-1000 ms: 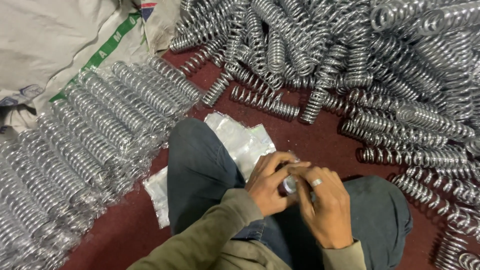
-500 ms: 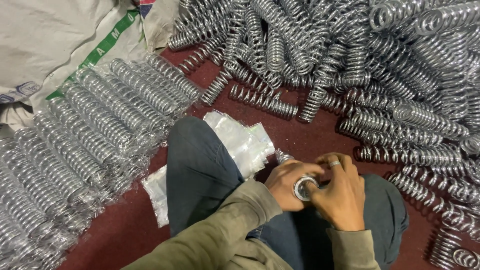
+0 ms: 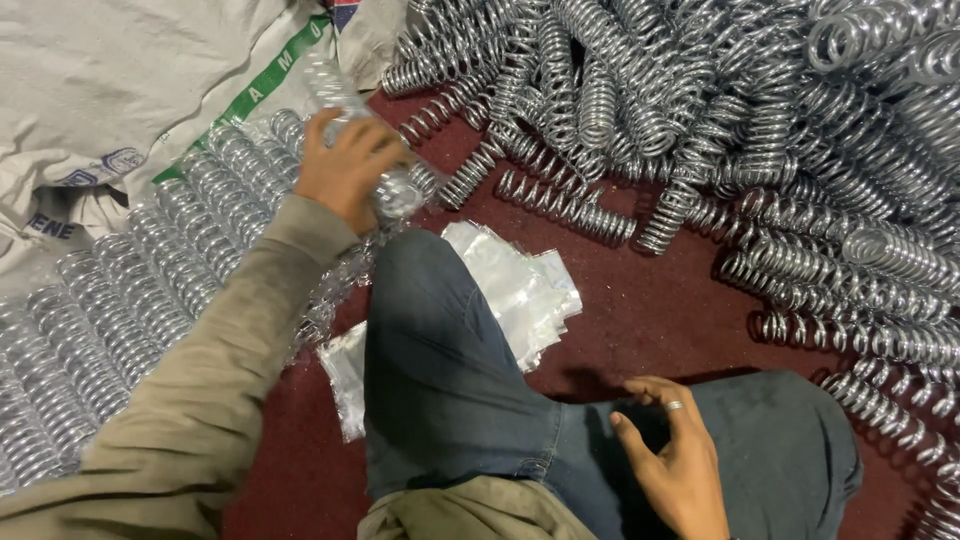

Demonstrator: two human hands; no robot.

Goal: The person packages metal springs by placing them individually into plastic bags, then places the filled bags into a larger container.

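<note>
Hands have parted since a moment ago, when both met over one spring at the lap. The left hand [image 3: 345,165] has now reached far left, its grip closed on a plastic-wrapped spring [image 3: 385,170] over the row of bagged springs [image 3: 120,300]. The right hand [image 3: 680,465] rests open and empty on the knee, near the stack of clear bags [image 3: 520,285]; the loose spring pile [image 3: 760,130] lies right.

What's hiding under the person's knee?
A stack of clear plastic bags lies on the red floor, partly tucked under the bent knee. The leg covers the rest of the stack, so how far it runs underneath cannot be seen.
</note>
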